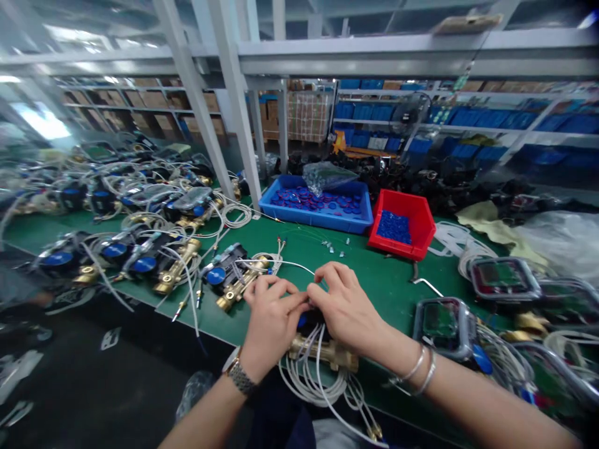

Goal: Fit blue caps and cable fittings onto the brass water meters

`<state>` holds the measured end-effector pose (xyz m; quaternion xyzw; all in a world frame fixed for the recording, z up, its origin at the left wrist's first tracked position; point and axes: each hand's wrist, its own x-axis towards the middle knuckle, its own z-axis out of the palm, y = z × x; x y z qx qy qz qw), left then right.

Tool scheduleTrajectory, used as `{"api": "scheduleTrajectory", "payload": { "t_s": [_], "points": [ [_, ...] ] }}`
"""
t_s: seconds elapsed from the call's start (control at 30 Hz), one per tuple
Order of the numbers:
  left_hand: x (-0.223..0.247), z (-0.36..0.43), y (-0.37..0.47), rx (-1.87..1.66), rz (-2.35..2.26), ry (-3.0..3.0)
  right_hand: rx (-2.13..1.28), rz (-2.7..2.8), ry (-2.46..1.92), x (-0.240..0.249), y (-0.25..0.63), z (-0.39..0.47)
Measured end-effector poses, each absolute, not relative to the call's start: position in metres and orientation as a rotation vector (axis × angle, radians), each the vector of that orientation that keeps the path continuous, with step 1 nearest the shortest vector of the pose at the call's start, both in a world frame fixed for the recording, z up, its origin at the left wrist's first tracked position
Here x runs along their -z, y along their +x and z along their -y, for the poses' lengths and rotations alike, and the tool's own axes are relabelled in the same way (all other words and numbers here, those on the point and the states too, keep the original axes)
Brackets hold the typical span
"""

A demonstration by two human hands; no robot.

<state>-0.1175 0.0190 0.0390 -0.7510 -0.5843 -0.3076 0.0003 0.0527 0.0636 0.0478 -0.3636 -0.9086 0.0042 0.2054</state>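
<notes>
My left hand (276,312) and my right hand (344,305) meet fingertip to fingertip above a brass meter body (327,354) at the green bench's front edge. Both are closed in a pinch. What lies between the fingers is too small and covered to make out. A thin white cable (294,264) runs up to the fingers of my right hand. Below my hands, coiled white cables (304,377) hang from the brass body over the edge. Left of my left hand lies another brass meter (243,280) with a blue round cap (216,275).
A blue tray (304,218) of small discs and a red bin (423,234) of small blue parts stand behind my hands. More meters (145,262) crowd the left. Clear-covered units (442,327) sit right, near a bent metal rod (428,287). Grey posts (238,112) rise behind.
</notes>
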Motion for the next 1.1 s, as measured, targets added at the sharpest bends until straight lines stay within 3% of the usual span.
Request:
{"api": "scheduleTrajectory", "payload": {
  "t_s": [0.2, 0.47, 0.83, 1.1],
  "points": [
    [-0.038, -0.009, -0.111, 1.049, 1.903, -2.223, -0.219, 2.458, -1.173, -0.039, 0.047, -0.059],
    [-0.032, -0.018, -0.125, 1.091, 1.973, -2.371, 0.261, 2.653, -0.805, -0.047, 0.061, -0.069],
    [-0.024, -0.011, -0.135, 1.124, 1.878, -2.792, 0.026, 2.443, -1.081, -0.045, 0.066, -0.049],
    [-0.008, -0.015, -0.148, 1.077, 2.042, -2.160, 0.002, 2.307, -1.132, -0.014, 0.105, -0.027]
  ]
}}
